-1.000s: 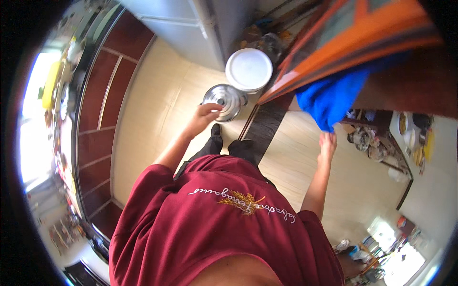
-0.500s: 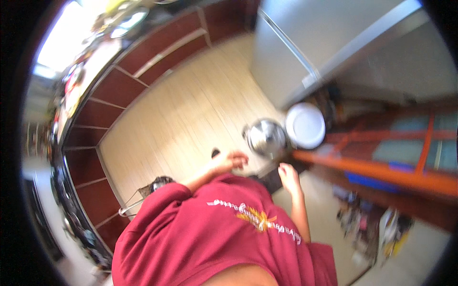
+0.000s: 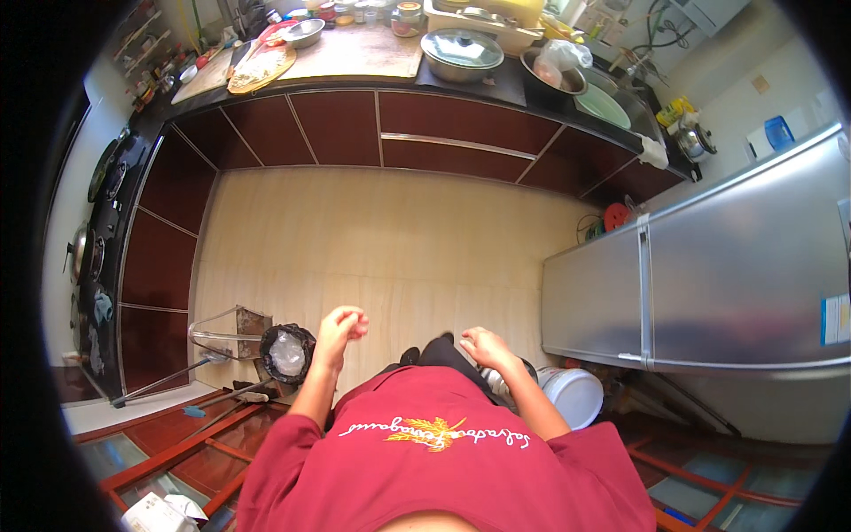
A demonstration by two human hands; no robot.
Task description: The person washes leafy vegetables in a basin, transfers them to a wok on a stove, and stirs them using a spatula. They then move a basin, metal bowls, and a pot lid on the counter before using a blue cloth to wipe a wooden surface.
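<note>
Steel fridge [image 3: 709, 293] on the right, white bucket [image 3: 572, 396] at its foot. Dark red cabinets [image 3: 417, 133] under the counter [image 3: 355, 53], lidded pot [image 3: 463, 49] on top. Bin with black liner [image 3: 286, 352] on the tan floor [image 3: 381, 248], broom [image 3: 217, 405] beside it.

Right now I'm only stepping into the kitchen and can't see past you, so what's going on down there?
A person in a red shirt stands on the tiled floor looking down. The right hand rests on a metal pot low beside a white bucket, next to the steel fridge. The left hand is lifted, fingers loosely curled, holding nothing, near a bin lined with a black bag. A lidded pan sits on the counter.
</note>
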